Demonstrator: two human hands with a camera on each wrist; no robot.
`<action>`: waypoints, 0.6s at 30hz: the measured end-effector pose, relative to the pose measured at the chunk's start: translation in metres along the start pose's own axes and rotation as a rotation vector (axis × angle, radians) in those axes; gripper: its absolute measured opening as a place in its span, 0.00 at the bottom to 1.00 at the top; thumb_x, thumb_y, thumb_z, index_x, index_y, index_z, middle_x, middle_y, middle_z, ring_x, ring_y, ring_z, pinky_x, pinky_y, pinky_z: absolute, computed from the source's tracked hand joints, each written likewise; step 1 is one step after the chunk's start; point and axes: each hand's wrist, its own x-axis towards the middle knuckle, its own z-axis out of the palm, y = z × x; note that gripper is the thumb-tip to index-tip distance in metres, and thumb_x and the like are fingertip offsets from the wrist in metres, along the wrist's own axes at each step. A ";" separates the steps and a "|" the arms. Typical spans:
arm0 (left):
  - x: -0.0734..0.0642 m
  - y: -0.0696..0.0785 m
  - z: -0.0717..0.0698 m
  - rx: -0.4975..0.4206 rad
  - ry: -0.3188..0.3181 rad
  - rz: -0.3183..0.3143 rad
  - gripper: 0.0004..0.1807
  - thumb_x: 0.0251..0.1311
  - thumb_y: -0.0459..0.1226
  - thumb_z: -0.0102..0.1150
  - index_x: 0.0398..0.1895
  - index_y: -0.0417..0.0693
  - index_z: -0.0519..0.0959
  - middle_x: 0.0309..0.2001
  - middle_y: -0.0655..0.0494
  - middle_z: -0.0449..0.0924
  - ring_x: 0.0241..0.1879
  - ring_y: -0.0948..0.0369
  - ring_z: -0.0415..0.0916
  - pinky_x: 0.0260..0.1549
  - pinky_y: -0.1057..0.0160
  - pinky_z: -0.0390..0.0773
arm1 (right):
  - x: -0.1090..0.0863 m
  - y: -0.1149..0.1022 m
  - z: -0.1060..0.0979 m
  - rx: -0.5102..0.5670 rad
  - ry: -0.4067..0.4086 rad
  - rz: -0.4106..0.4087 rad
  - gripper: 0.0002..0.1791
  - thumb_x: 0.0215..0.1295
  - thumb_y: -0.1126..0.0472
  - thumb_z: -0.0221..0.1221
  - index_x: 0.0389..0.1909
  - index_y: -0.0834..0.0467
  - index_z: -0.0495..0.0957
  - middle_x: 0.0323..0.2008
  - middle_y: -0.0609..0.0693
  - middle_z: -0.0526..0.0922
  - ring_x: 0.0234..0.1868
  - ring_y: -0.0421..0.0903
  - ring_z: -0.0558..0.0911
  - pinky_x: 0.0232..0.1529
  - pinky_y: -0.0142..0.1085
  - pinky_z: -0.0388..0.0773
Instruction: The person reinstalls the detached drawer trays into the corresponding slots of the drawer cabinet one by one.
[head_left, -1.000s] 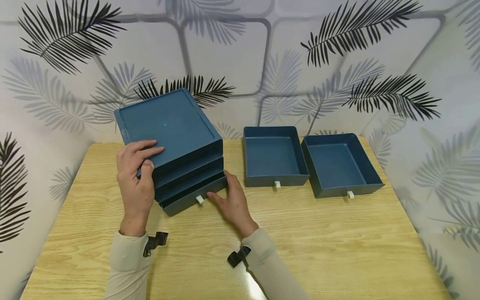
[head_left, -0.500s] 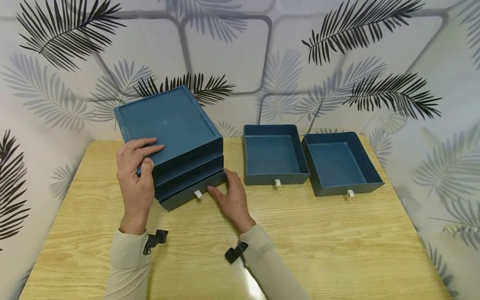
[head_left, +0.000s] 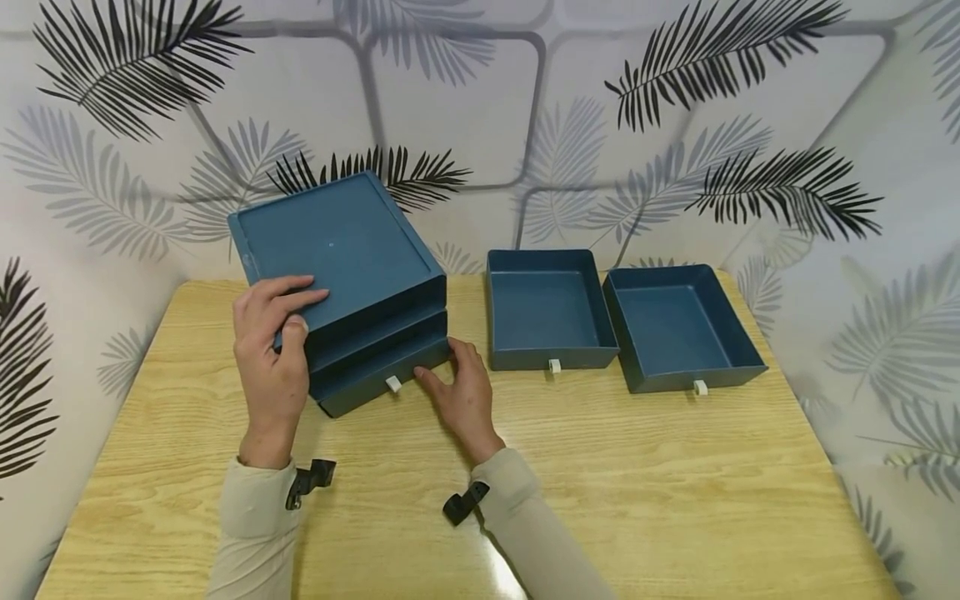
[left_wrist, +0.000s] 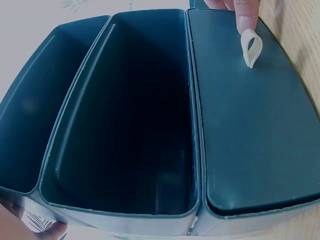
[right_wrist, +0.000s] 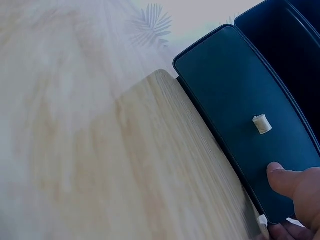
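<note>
A blue cabinet (head_left: pixel 337 250) with three compartments stands on the left of the table. My left hand (head_left: pixel 270 358) holds its near left corner, fingers over the top and thumb by the front edge. Below two bare compartments sits a blue drawer (left_wrist: pixel 255 115), its front about level with the cabinet's edge. It has a small white pull tab (right_wrist: pixel 262 124). My right hand (head_left: pixel 465 396) is at the drawer's right end, thumb pressing the front and the other fingers by the right side, partly hidden. The right thumb (right_wrist: pixel 285 180) shows below the tab in the right wrist view.
Two loose blue drawers, one in the middle (head_left: pixel 551 308) and one farther right (head_left: pixel 678 325), lie side by side on the wooden table (head_left: pixel 600 483). A leaf-patterned backdrop (head_left: pixel 465 108) rises behind the table.
The lowest drawer has slid back into the cabinet, and its open top no longer shows. My right hand has followed slightly away from me. My left hand has stayed on the cabinet.
</note>
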 end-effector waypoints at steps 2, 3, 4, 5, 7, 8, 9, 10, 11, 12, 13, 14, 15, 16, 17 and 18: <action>0.000 0.000 0.001 -0.006 0.006 -0.004 0.21 0.68 0.31 0.43 0.44 0.41 0.90 0.56 0.43 0.84 0.64 0.49 0.69 0.70 0.58 0.59 | 0.000 0.000 0.000 0.001 0.008 0.002 0.34 0.63 0.51 0.72 0.67 0.58 0.75 0.59 0.56 0.82 0.60 0.54 0.82 0.62 0.49 0.79; 0.001 0.001 0.001 -0.006 0.007 -0.004 0.21 0.68 0.31 0.43 0.44 0.41 0.90 0.56 0.42 0.84 0.64 0.49 0.69 0.71 0.59 0.59 | 0.000 -0.001 0.000 0.002 0.010 0.004 0.34 0.63 0.51 0.72 0.67 0.58 0.75 0.59 0.56 0.82 0.59 0.54 0.82 0.62 0.49 0.79; 0.001 0.002 0.001 -0.007 0.008 -0.004 0.21 0.68 0.31 0.43 0.44 0.41 0.90 0.56 0.42 0.84 0.64 0.49 0.69 0.71 0.59 0.59 | 0.000 -0.001 0.000 0.001 0.011 0.005 0.34 0.63 0.51 0.72 0.67 0.58 0.76 0.59 0.56 0.82 0.59 0.53 0.82 0.62 0.49 0.79; 0.000 0.003 0.001 -0.009 0.010 -0.006 0.21 0.68 0.31 0.43 0.44 0.40 0.90 0.56 0.41 0.84 0.64 0.49 0.69 0.71 0.59 0.59 | 0.000 -0.001 0.000 0.001 0.010 0.006 0.34 0.63 0.51 0.72 0.67 0.58 0.76 0.59 0.56 0.82 0.59 0.54 0.82 0.62 0.49 0.79; 0.001 0.008 0.000 -0.011 0.012 -0.006 0.21 0.67 0.30 0.43 0.44 0.38 0.90 0.56 0.39 0.84 0.64 0.48 0.69 0.71 0.59 0.59 | 0.000 -0.001 0.000 -0.002 0.011 0.004 0.33 0.63 0.51 0.72 0.67 0.58 0.76 0.59 0.55 0.82 0.60 0.53 0.82 0.62 0.49 0.79; 0.001 0.011 0.000 -0.012 0.011 -0.006 0.21 0.67 0.29 0.43 0.44 0.37 0.90 0.56 0.38 0.83 0.64 0.47 0.69 0.71 0.59 0.59 | 0.000 -0.001 0.000 -0.003 0.010 0.005 0.33 0.63 0.51 0.72 0.67 0.58 0.76 0.59 0.55 0.82 0.60 0.53 0.82 0.63 0.48 0.79; 0.001 0.014 0.000 -0.012 0.009 -0.004 0.21 0.67 0.29 0.43 0.44 0.36 0.89 0.56 0.38 0.83 0.64 0.46 0.69 0.70 0.59 0.59 | 0.000 -0.001 0.000 -0.004 0.010 0.006 0.33 0.63 0.51 0.72 0.67 0.58 0.76 0.59 0.55 0.82 0.60 0.53 0.82 0.63 0.49 0.79; 0.001 0.018 0.000 -0.015 0.009 -0.006 0.21 0.67 0.28 0.43 0.44 0.36 0.89 0.55 0.37 0.83 0.64 0.45 0.69 0.70 0.59 0.59 | -0.001 -0.001 0.000 -0.002 0.010 0.007 0.33 0.64 0.50 0.72 0.67 0.58 0.76 0.59 0.55 0.82 0.60 0.53 0.82 0.63 0.49 0.78; 0.002 0.022 0.000 -0.016 0.007 -0.005 0.21 0.67 0.28 0.42 0.44 0.35 0.89 0.55 0.36 0.83 0.64 0.44 0.69 0.70 0.59 0.59 | -0.001 -0.001 0.000 0.002 0.009 0.009 0.33 0.64 0.50 0.72 0.67 0.58 0.76 0.59 0.55 0.82 0.60 0.53 0.82 0.64 0.49 0.78; 0.002 0.026 0.000 -0.017 0.005 -0.005 0.21 0.67 0.27 0.42 0.44 0.34 0.89 0.55 0.35 0.83 0.64 0.44 0.69 0.70 0.59 0.59 | -0.001 -0.001 0.000 0.009 0.007 0.011 0.33 0.64 0.51 0.72 0.67 0.58 0.76 0.59 0.55 0.82 0.60 0.53 0.81 0.64 0.49 0.78; 0.003 0.029 0.000 -0.019 0.006 -0.006 0.21 0.67 0.27 0.42 0.44 0.33 0.88 0.55 0.34 0.83 0.63 0.43 0.68 0.70 0.59 0.59 | -0.001 0.000 -0.001 0.015 0.005 0.014 0.33 0.64 0.51 0.72 0.67 0.58 0.76 0.58 0.55 0.82 0.60 0.53 0.81 0.64 0.49 0.78; 0.003 0.032 0.000 -0.020 0.005 -0.007 0.21 0.66 0.26 0.42 0.44 0.33 0.88 0.55 0.34 0.82 0.63 0.43 0.68 0.70 0.59 0.59 | -0.002 -0.001 -0.001 0.022 0.000 0.018 0.33 0.64 0.51 0.72 0.67 0.58 0.76 0.58 0.55 0.82 0.61 0.53 0.81 0.64 0.49 0.77; 0.003 0.034 -0.001 -0.021 0.006 -0.007 0.21 0.66 0.26 0.42 0.44 0.32 0.88 0.55 0.34 0.82 0.63 0.43 0.68 0.70 0.60 0.59 | -0.002 -0.001 -0.002 0.031 -0.003 0.019 0.33 0.64 0.51 0.72 0.67 0.58 0.76 0.58 0.56 0.82 0.61 0.54 0.81 0.65 0.50 0.77; 0.003 0.036 -0.001 -0.022 0.005 -0.006 0.21 0.66 0.26 0.42 0.44 0.32 0.88 0.55 0.33 0.82 0.63 0.42 0.68 0.70 0.60 0.59 | -0.002 -0.001 -0.003 0.040 -0.007 0.021 0.32 0.64 0.52 0.71 0.67 0.58 0.76 0.58 0.56 0.82 0.61 0.54 0.81 0.65 0.50 0.77; 0.004 0.037 -0.001 -0.023 0.005 -0.005 0.21 0.66 0.26 0.42 0.44 0.32 0.88 0.55 0.33 0.82 0.63 0.42 0.68 0.70 0.60 0.59 | -0.002 -0.001 -0.004 0.045 -0.012 0.022 0.32 0.64 0.52 0.71 0.67 0.58 0.76 0.57 0.56 0.82 0.61 0.54 0.81 0.65 0.50 0.77; 0.004 0.038 -0.001 -0.024 0.005 -0.004 0.21 0.66 0.26 0.42 0.44 0.31 0.88 0.55 0.33 0.82 0.63 0.42 0.68 0.70 0.60 0.59 | -0.003 -0.002 -0.005 0.048 -0.016 0.025 0.32 0.65 0.52 0.71 0.67 0.58 0.76 0.57 0.55 0.82 0.61 0.53 0.81 0.66 0.49 0.77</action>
